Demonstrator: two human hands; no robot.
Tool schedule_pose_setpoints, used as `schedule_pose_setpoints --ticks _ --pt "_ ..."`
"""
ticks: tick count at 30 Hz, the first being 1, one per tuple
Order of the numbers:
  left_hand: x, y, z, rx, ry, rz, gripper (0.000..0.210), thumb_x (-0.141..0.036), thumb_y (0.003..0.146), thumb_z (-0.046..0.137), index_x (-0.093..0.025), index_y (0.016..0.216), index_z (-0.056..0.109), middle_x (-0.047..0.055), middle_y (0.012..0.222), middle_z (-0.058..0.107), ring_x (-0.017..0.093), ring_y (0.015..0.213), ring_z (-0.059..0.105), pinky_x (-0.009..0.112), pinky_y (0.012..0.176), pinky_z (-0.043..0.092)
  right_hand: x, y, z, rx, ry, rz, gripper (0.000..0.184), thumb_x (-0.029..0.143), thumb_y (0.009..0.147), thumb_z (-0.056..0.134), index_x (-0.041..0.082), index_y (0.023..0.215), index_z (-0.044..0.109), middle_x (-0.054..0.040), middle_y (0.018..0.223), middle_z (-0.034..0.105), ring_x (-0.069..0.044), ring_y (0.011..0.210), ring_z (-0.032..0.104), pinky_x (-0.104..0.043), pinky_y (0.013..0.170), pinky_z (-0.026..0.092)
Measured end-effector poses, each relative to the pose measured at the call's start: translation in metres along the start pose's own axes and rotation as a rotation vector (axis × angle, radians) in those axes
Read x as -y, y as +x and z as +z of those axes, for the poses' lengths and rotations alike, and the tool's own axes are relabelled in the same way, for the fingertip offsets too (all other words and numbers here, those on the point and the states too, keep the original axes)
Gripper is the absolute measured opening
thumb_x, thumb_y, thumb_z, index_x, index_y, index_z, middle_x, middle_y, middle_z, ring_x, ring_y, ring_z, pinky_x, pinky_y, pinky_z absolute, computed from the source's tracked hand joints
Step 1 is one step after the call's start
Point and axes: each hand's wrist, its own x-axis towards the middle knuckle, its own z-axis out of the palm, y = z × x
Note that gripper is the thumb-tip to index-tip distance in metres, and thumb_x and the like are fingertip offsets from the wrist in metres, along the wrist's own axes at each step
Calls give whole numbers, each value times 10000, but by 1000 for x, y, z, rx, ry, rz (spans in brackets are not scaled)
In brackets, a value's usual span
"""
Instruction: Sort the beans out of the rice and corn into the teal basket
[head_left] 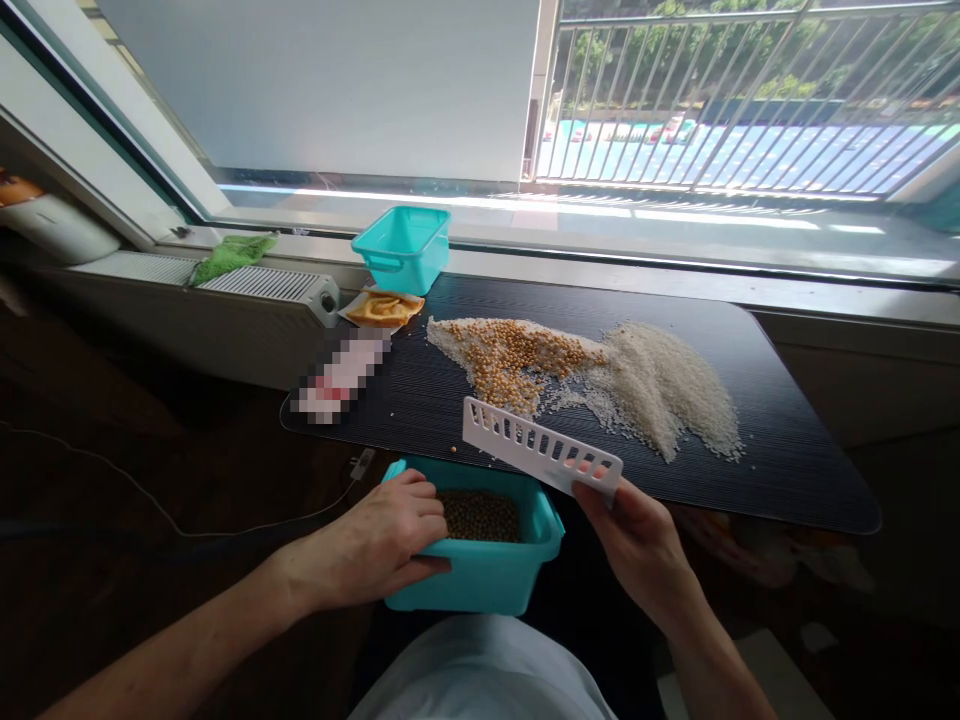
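Observation:
My left hand grips the left side of a turquoise plastic bin, fingers over the rim and thumb along the front wall. Inside the bin lie small greenish-brown beans. In my right hand is a white slotted plastic strip, held by its right end and slanting over the table's near edge. Just beyond the strip, yellow soybeans are spread over white rice. To their right, a larger heap of rice joins them on the dark tabletop.
A second turquoise bin stands at the table's back left, by the windowsill. In front of it sits an orange-yellow packet, then a blurred-out item. A radiator with a green cloth is at left.

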Motion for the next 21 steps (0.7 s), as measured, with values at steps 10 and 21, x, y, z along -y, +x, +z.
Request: schedule_pose_setpoints --ticks 10,21 --pt "2 -2 -1 -10 -6 -12 223 -227 861 687 -186 694 544 -8 718 616 174 738 536 308 763 362 0 0 6 80 89 98 303 455 878 628 263 1062 773 -25 1028 779 -248 966 716 -343 888 569" --pt "2 -1 2 4 -17 -20 247 -209 849 708 -180 680 531 -14 714 596 167 744 510 302 765 362 -29 -32 -30 -391 102 292 377 544 670 801 280 939 803 -42 1003 789 -312 998 721 -495 1003 509"
